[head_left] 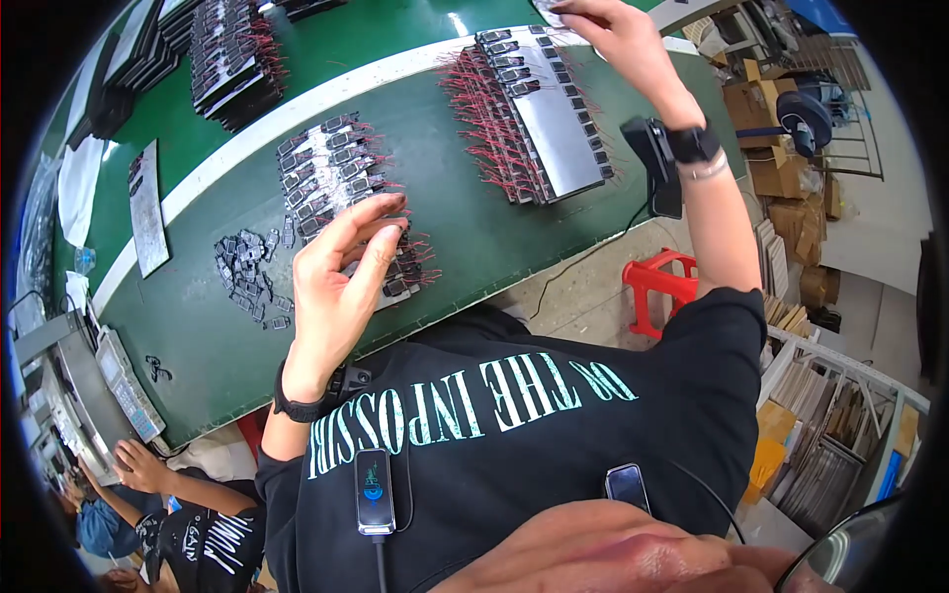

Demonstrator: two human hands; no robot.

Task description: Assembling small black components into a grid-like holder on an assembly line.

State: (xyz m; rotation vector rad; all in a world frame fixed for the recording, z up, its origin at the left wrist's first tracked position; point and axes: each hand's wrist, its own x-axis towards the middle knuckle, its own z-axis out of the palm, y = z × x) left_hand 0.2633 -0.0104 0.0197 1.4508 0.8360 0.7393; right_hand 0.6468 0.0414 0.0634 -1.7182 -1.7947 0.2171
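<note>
My left hand (341, 282) is over the near part of a board (341, 163) lined with small black rectangular parts and thin red wires. Its fingers curve toward the thumb, the tips a little apart, with nothing visible between them. At the far edge of the view my right hand (618, 35) is stretched out, fingers pressed together beside a whitish piece (547, 12); whatever they pinch is too small to tell. Below that hand lies a stack of metal plates (559, 133), edged with black parts and red wires. Loose black parts (247, 272) are heaped left of my left hand.
More wired plates (232, 64) are stacked at the far left, near a narrow metal strip (149, 212). A machine with a keypad (129, 381) stands at the table's left end, where another person's hand (143, 466) rests. A red stool (657, 287) and cartons (761, 109) are on the right.
</note>
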